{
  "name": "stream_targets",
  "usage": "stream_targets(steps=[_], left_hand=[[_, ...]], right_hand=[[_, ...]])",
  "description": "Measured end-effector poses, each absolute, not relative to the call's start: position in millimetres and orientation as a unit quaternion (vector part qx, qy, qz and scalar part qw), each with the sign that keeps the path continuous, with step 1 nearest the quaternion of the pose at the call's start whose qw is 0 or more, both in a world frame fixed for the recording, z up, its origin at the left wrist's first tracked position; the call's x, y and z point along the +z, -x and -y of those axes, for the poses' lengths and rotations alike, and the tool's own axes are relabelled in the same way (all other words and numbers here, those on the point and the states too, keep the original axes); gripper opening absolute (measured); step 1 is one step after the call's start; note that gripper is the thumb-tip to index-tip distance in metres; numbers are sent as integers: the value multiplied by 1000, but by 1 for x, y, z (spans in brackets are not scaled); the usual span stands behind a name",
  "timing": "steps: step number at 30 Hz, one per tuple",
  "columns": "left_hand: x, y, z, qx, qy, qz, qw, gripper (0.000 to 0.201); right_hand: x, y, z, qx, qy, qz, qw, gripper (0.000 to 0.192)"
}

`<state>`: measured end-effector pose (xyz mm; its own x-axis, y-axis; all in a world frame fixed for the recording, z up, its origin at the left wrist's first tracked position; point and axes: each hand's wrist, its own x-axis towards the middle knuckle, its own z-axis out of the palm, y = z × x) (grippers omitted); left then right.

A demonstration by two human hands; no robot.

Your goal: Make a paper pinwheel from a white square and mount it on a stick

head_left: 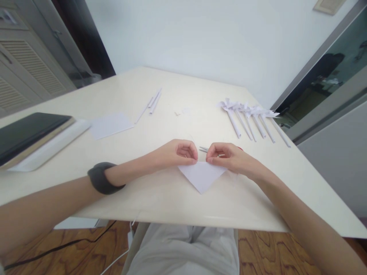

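A white sheet of paper, folded into a triangle, points its corner toward me near the table's front edge. My left hand pinches the upper edge of the paper, left of its middle. On the same edge, a short gap away, my right hand pinches with thumb and fingers. Just behind my hands lies a pair of scissors; its blade tips show, and my right hand hides most of the rest.
Several paper pinwheels on rolled sticks lie in a row at the right. Rolled paper tubes and flat white sheets lie to the left. A dark tablet-like device rests at the far left. Small paper scraps sit mid-table.
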<state>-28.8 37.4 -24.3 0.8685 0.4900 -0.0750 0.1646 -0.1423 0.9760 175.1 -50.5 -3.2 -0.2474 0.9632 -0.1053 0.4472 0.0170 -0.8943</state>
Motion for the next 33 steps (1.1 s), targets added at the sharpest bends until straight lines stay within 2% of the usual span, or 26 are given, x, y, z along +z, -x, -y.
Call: stream_targets(steps=[17,33], left_hand=[[-32,20,-27,155,-763,-194,597,8],[-20,21,-29,163,-777,-208,572,14]], right_hand=[[-15,-165,50,405,558,683,241,8],[-12,-156,53,339,580,693,262,6]])
